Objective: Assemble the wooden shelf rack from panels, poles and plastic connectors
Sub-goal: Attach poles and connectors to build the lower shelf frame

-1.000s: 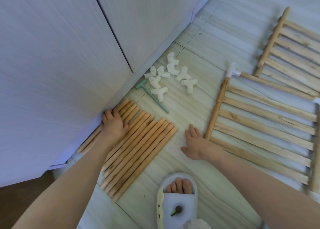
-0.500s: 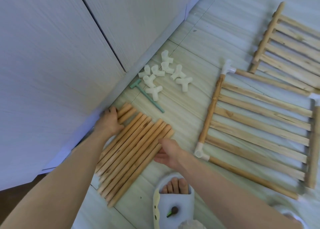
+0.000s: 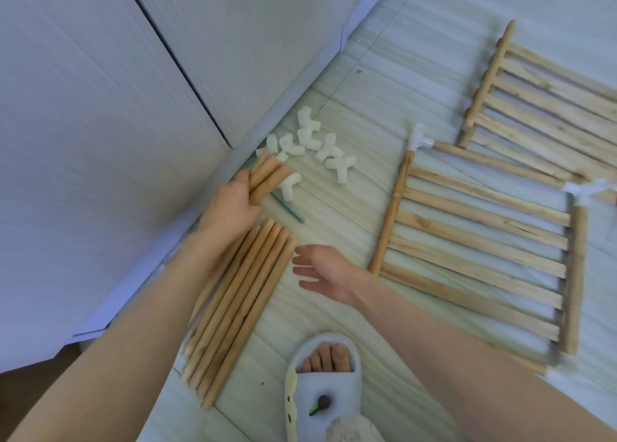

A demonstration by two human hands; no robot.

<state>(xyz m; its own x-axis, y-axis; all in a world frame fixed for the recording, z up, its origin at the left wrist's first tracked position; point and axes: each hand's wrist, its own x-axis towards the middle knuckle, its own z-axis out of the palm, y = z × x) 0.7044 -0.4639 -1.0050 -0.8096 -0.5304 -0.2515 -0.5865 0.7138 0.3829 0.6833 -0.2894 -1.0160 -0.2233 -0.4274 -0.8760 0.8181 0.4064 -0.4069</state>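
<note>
So, sorting the round wooden poles [image 3: 233, 308] on the floor

Left hand [image 3: 230, 204] grips a few short poles [image 3: 267, 177]; right hand [image 3: 320, 268] hovers relaxed, holding nothing.

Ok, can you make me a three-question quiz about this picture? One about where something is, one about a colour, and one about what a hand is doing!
1. Where do the white plastic connectors lie?
A. on the floor near the cabinet
B. on top of the slatted panel
C. inside the slipper

2. What colour is the small tool beside the connectors?
A. red
B. green
C. black

3. What is the left hand doing?
A. lying flat on the floor
B. holding a connector
C. gripping a few wooden poles

Answers:
1 A, the connectors sit loose on the floor tiles by the cabinet base.
2 B, the tool's handle shows teal green.
3 C, its fingers curl round a few poles, while the right hand is open and holds nothing.
</note>
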